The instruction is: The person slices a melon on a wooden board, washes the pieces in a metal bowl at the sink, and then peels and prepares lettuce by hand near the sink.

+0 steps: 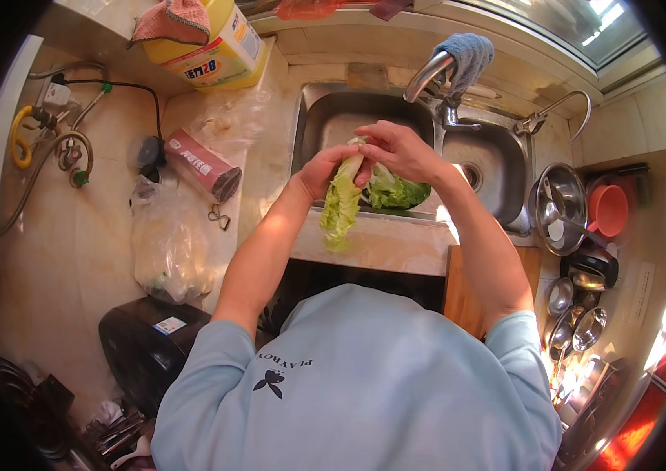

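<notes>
A long pale-green lettuce leaf (342,206) hangs from my hands over the front edge of the double steel sink (333,115). My left hand (326,169) grips it near its whitish stem end. The fingers of my right hand (399,152) meet at that same stem end, pinching it from the other side. More green lettuce (396,189) shows below my right hand, at the front of the left basin; its upper part is hidden by that hand.
Behind my hands arches the steel faucet (427,76), draped with a blue cloth (467,59). At left are a red package (203,165), a knotted plastic bag (171,241) and a yellow jug (221,53). Metal bowls (559,206) and a pink cup (608,210) sit at right.
</notes>
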Available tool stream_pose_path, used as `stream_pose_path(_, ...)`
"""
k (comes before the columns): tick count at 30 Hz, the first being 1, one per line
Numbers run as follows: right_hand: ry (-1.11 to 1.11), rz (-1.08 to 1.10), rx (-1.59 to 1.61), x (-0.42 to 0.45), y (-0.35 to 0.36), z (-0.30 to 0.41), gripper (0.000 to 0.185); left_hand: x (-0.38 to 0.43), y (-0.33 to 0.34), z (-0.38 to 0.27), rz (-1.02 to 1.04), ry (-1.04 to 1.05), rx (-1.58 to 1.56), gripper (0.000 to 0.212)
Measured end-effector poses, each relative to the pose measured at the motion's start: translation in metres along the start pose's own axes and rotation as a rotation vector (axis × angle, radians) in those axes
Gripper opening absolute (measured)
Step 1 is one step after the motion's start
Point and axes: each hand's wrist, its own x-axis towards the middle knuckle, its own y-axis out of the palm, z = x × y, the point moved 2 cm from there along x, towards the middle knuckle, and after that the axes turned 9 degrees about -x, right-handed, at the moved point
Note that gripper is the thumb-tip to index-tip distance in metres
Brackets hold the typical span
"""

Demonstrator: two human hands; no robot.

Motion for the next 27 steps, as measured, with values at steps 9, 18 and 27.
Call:
stream_pose_path(9,0.113,0.290,0.004,0.006,-0.006,0.005,0.024,-0.006,0.019,-0.012,-0.097,-0.262,0.277,0.045)
stream_pose_path(18,0.356,-0.064,0.450,0.026,0.050,0.009,0.025,-0.038,-0.003,-0.002,-0.160,-0.115,-0.072,0.044)
stream_pose_path(27,0.240,-0.020,-0.085,0.057,0.075,0.013,0.036,-0.055,-0.024,0.034,-0.260,0.028,-0.431,0.034)
